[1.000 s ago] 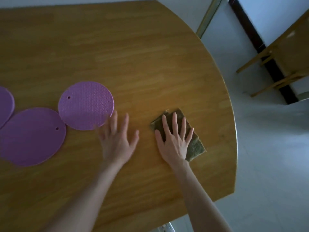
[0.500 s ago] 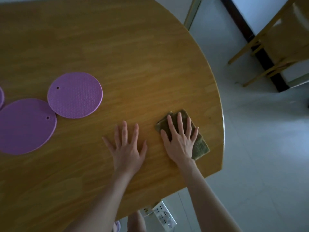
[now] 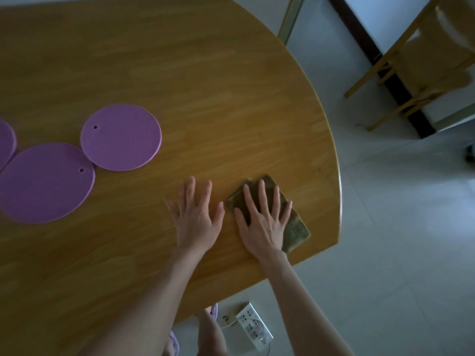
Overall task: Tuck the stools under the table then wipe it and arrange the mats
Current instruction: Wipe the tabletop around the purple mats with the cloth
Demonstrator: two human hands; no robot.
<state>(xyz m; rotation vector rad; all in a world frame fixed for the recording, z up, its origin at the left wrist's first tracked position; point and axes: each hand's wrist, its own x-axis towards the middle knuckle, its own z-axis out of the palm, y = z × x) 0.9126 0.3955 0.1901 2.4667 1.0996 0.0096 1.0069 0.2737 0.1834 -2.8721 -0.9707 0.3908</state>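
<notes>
Pressing flat on a folded olive-green cloth [image 3: 295,227], the right hand [image 3: 264,222] has its fingers spread wide, palm down, with the cloth showing past the fingertips and out beyond the little-finger side. The cloth lies on the wooden worktop [image 3: 205,73], near the curved edge that runs round to the right of that hand. The left hand [image 3: 196,219] lies just beside the right one, palm down on bare wood, fingers fanned out and gripping nothing; its thumb comes close to the near corner of the cloth, though whether the two touch cannot be told. Both forearms reach in from the lower edge of the view.

Off to the left of the left hand, well apart from it, lie three round purple mats. The nearest mat [image 3: 120,137] has a small hole close to its rim. A second mat [image 3: 46,183] sits further left and closer to the person, also with a rim hole, its edge meeting or slightly overlapping the first. A third mat [image 3: 5,142] is mostly cut off at the left border.

Beyond the worktop, to the right of the right hand and further away, a wooden chair [image 3: 421,55] stands on the pale tiled floor [image 3: 398,227]. Below the forearms, on the floor, lies a white power strip [image 3: 254,326], beside the person's foot in a purple slipper [image 3: 174,343].
</notes>
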